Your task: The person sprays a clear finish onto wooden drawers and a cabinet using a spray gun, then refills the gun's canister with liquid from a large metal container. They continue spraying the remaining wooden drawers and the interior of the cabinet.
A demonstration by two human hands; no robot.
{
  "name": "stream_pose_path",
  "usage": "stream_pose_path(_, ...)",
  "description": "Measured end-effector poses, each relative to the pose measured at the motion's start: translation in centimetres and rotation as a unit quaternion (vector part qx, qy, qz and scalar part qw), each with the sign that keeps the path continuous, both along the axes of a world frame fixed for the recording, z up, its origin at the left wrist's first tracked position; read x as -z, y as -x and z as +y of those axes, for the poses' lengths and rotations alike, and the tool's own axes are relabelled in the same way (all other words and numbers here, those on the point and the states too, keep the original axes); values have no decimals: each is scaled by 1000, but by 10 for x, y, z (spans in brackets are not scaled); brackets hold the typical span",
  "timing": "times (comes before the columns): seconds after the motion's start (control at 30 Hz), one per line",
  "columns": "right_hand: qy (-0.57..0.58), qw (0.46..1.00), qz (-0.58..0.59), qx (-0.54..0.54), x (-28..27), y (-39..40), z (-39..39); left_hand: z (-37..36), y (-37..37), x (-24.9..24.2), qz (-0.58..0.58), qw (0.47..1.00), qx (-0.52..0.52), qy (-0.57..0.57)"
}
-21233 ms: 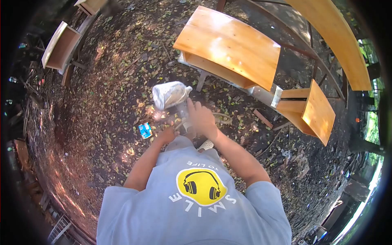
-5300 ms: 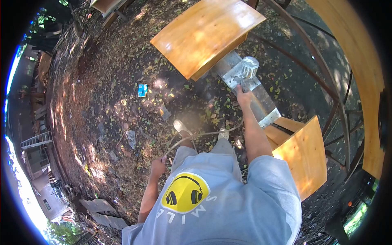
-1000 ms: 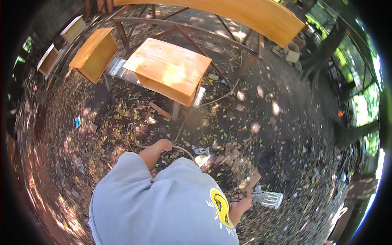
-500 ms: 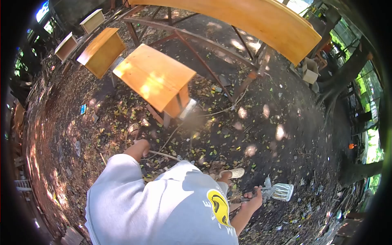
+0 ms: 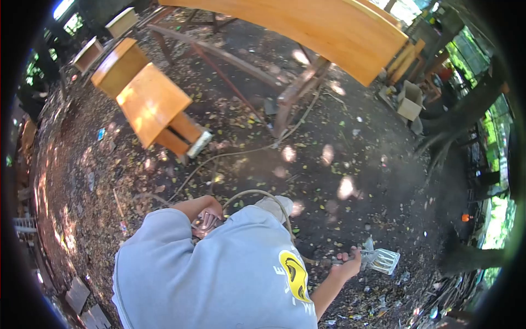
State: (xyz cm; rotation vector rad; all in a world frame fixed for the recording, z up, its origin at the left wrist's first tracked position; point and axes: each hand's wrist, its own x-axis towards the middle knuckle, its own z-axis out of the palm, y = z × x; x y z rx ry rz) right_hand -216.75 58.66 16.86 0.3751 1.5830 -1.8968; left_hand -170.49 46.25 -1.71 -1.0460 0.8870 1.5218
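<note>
On the right, my right hand (image 5: 348, 263) is wrapped round the handle of a spray gun with a clear, white-streaked cup (image 5: 384, 261) pointing outward. A tan hose (image 5: 290, 226) runs from the gun's rear end in a loop across the front of my body. My left hand (image 5: 210, 207) hangs at the left by my shirt, its fingers bent down near the hose; whether it grips anything is hard to make out. Ahead to the left stands a varnished wooden piece (image 5: 153, 101) on a support.
A long varnished board (image 5: 307, 27) lies on a metal frame (image 5: 290, 101) ahead. More wooden boxes (image 5: 121, 23) stand at the upper left. The hose trails over leaf-strewn ground (image 5: 246, 175). A cardboard box (image 5: 410, 101) and tree roots (image 5: 438, 134) are at the right.
The view has shifted, so the wooden pieces sit further left. The hose now loops higher in front of my body. My left hand is slightly further right and lower; my right hand still holds the spray gun.
</note>
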Motion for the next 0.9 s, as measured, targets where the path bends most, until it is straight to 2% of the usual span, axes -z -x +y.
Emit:
stream_pose_path(0.03, -9, 1000, 1, 0, 3, 19, -11, -14, 28, -2, 3, 1000, -5, 3)
stream_pose_path(0.13, -10, 1000, 0, 2, 14, 75, -44, -52, 87, 49, -7, 998, -56, -20)
stream_pose_path(0.2, 10, 1000, 17, -2, 23, 115, -70, -85, 124, 81, 12, 998, -57, 8)
stream_pose_path(0.27, 21, 999, 31, 15, 32, 160, -95, -134, 185, 91, 29, 997, -53, 37)
stream_pose_path(0.33, 39, 998, 46, 34, 31, 202, -124, -179, 258, 68, 48, 996, -45, 66)
stream_pose_path(0.37, 29, 997, 31, 65, 21, 224, -141, -206, 292, 69, 23, 992, -3, 125)
stream_pose_path(0.43, 29, 994, 42, 93, 16, 275, -164, -257, 373, 55, 52, 991, 5, 121)
stream_pose_path(0.57, 5, 993, 46, 109, 12, 356, -208, -350, 503, 29, 105, 983, -35, 144)
stream_pose_path(0.67, 19, 989, 48, 137, 35, 427, -241, -411, 585, 21, 151, 971, -44, 181)
stream_pose_path(0.77, 19, 986, 27, 161, 46, 504, -294, -461, 639, 25, 144, 968, -64, 196)
stream_pose_path(0.83, 21, 989, 39, 140, 63, 561, -331, -479, 668, 36, 121, 971, -73, 191)
stream_pose_path(0.9, 20, 991, 61, 114, 79, 616, -374, -499, 677, 86, 91, 970, -72, 215)
